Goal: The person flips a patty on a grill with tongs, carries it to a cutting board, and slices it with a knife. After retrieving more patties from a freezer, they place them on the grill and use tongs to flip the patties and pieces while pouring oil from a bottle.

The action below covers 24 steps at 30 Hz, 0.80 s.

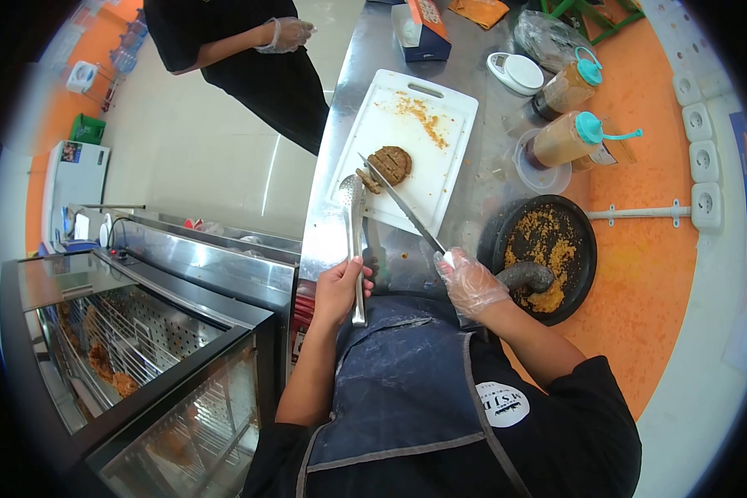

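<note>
Brown meat patty [393, 166], crossed by cuts whose depth I can't make out, lies on the white cutting board [440, 183] ahead of my 2 hands. My bare left hand [340, 289] is closed around steel tongs [354, 216]; their perforated head reaches a narrow strip [367, 181] beside the patty, and whether it presses on that strip I cannot tell. My right hand [473, 286], in a clear plastic glove, is wrapped around a knife [411, 214], the white handle mostly hidden in my grip, the blade's far end at the patty. Just right of that hand, a black pan [591, 257] holds orange crumbs [535, 236] and a dark pestle [527, 275], 1 end lost behind my wrist. Farther out on the bench [483, 158] are 2 teal-capped bottles [560, 141]. Well beyond my left hand, another person's gloved hand [286, 35] shows, that person's head cut off by the view's edge.
</note>
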Tool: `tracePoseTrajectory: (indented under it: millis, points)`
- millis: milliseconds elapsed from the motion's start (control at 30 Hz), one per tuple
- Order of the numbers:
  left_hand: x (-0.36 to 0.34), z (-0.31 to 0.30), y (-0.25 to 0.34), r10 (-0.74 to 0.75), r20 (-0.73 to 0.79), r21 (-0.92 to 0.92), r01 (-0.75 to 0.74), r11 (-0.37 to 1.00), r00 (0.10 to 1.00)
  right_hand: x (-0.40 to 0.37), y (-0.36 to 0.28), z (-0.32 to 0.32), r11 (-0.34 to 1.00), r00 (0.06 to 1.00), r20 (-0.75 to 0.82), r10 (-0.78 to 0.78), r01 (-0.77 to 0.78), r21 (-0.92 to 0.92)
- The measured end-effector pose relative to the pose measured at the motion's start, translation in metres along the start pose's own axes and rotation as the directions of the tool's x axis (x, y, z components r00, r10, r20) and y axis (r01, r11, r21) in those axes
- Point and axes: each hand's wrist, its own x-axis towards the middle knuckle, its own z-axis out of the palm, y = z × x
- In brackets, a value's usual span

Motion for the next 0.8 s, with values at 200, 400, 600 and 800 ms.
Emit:
tracePoseTrajectory:
  millis: [200,400,600,800]
  points:
    - [0.0,0.0,0.001,-0.008,0.001,0.012,0.008,1.0,1.0,0.001,0.004,0.004,0.998,0.997,-0.044,-0.065,0.066,0.023]
    - [0.001,0.0,0.0,-0.004,0.003,0.001,0.004,1.0,1.0,0.001,0.003,0.0,0.999,0.999,-0.031,-0.039,0.04,0.03]
    - [-0.001,0.001,0.003,-0.011,0.013,0.012,0.011,1.0,1.0,0.004,0.009,-0.002,1.0,0.999,-0.041,0.012,-0.011,0.023]
    - [-0.002,0.004,0.004,-0.002,0.02,0.021,0.002,1.0,1.0,0.001,0.006,-0.006,1.0,0.999,-0.045,0.023,-0.023,-0.003]
